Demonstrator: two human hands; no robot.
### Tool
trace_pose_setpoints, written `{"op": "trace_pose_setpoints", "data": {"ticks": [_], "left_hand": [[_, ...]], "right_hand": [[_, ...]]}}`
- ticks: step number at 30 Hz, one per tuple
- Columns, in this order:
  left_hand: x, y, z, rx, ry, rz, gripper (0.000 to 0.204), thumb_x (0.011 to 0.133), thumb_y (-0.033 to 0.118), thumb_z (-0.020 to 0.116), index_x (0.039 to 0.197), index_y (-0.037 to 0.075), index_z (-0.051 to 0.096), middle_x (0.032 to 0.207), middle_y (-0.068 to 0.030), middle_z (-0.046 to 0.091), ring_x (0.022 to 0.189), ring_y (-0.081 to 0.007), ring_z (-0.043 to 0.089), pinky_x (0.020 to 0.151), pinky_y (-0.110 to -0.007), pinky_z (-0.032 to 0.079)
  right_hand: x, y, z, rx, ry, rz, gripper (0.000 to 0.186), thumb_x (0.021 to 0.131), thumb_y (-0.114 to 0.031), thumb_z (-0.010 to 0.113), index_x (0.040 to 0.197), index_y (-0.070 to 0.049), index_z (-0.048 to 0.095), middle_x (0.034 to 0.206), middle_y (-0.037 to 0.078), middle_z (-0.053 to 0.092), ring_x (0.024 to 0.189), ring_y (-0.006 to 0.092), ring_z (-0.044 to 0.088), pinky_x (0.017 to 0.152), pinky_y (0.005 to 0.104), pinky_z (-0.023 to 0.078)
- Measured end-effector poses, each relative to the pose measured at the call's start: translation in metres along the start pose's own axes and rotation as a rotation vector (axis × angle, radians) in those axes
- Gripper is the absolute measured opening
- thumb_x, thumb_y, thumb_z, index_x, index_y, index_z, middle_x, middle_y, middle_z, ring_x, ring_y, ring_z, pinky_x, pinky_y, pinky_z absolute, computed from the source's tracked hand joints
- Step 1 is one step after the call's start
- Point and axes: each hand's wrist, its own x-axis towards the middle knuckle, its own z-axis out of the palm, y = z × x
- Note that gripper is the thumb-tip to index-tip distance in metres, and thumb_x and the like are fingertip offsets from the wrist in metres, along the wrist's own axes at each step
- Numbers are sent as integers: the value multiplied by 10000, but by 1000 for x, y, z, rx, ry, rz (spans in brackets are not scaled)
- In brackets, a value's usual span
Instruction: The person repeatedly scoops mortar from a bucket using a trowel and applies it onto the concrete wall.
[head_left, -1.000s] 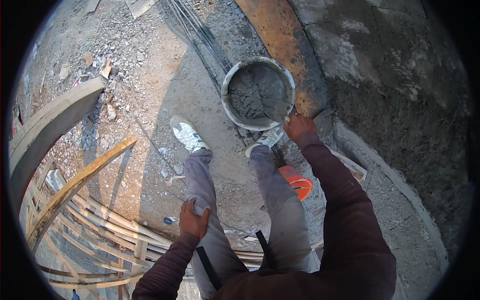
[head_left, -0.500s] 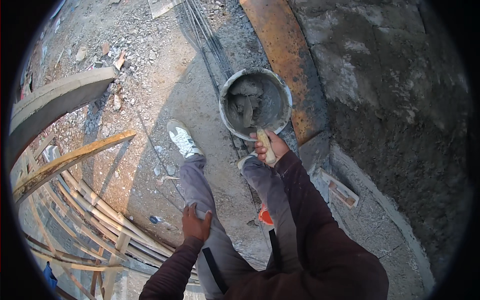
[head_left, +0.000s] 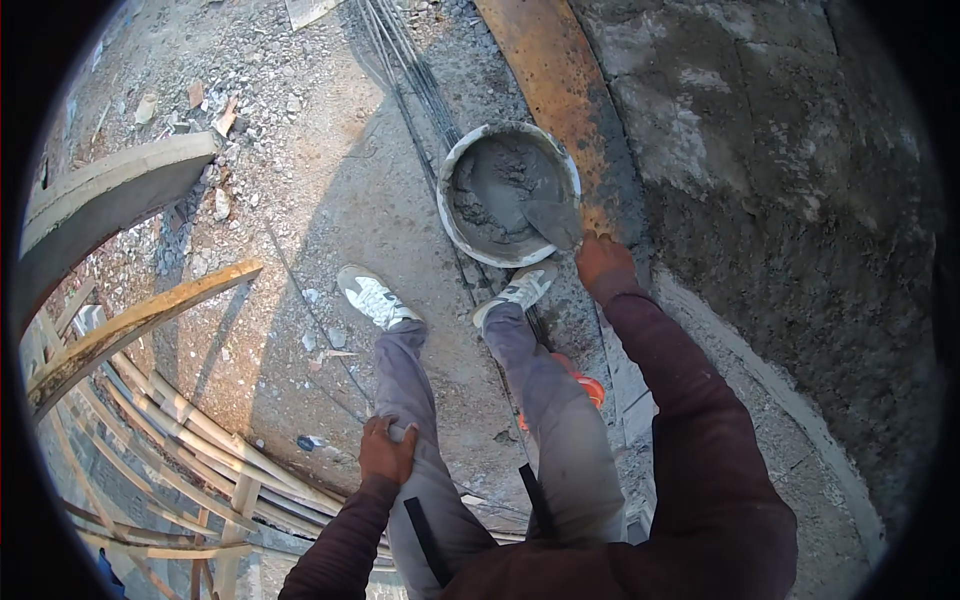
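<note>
My right hand (head_left: 605, 264) is closed around the handle of a trowel, beside the right rim of a round bucket (head_left: 447, 215). The trowel's grey blade (head_left: 553, 222) slants over the near right rim, with its tip in the wet mortar (head_left: 502, 180). The fist hides the trowel's handle. Mortar lies inside the bucket, lumpy at its left side and smoother around the middle. My left hand (head_left: 388, 450) rests on my left leg near the knee, thumb apart from the fingers, with no tool seen in it.
A rusty curved metal sheet (head_left: 550, 60) lies beyond the bucket, alongside a mortar-coated wall (head_left: 750, 200). Thin steel bars (head_left: 405, 75) run behind the bucket. Curved boards (head_left: 150, 315) and poles stand at left. An orange object (head_left: 590, 388) lies by my right leg.
My right hand has moved right and slightly up, from the near rim to the bucket's right side. The trowel blade has swung to point left, and the mortar's surface looks different. My left hand stays put.
</note>
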Motion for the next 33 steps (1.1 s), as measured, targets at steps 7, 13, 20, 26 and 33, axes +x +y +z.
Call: {"op": "trace_pose_setpoints", "data": {"ticks": [7, 13, 20, 26, 33], "left_hand": [[28, -8, -32, -43, -64, 49, 484, 918, 385, 750, 1179, -21, 719, 1303, -258, 638, 1288, -406, 579, 1097, -440, 466], [23, -20, -49, -54, -87, 18, 487, 918, 391, 748, 1164, -30, 730, 1281, -268, 649, 1274, -403, 592, 1096, -427, 461], [15, -2, -29, -20, -95, 67, 544, 911, 424, 742, 1206, -33, 714, 1301, -279, 637, 1253, -402, 608, 1105, -417, 461], [3, 7, -3, 14, -79, -41, 589, 901, 473, 726, 1217, -24, 713, 1310, -276, 635, 1252, -405, 608, 1097, -418, 467], [-27, 24, 40, 72, -7, -146, 547, 909, 466, 724, 1238, 29, 719, 1321, -260, 633, 1228, -418, 623, 1066, -446, 489]], "right_hand": [[75, -88, 41, 469, 2, 157, 516, 964, -428, 667, 1276, -17, 682, 1306, 255, 679, 1231, 433, 644, 1029, 515, 530], [31, -111, 80, 675, 152, 81, 562, 949, -458, 694, 1329, -46, 655, 1188, 264, 718, 1141, 465, 672, 966, 539, 547], [-10, -44, 70, 499, 155, 151, 485, 914, -435, 736, 1296, -144, 665, 1118, 228, 748, 1073, 444, 699, 905, 541, 559], [-90, -7, -8, 540, 396, -115, 338, 871, -338, 759, 1094, -100, 668, 1085, 162, 732, 997, 422, 703, 847, 543, 553], [-193, 12, -128, 726, 200, -655, 328, 886, -335, 775, 992, -41, 678, 885, 172, 672, 845, 394, 685, 733, 478, 539]]}}
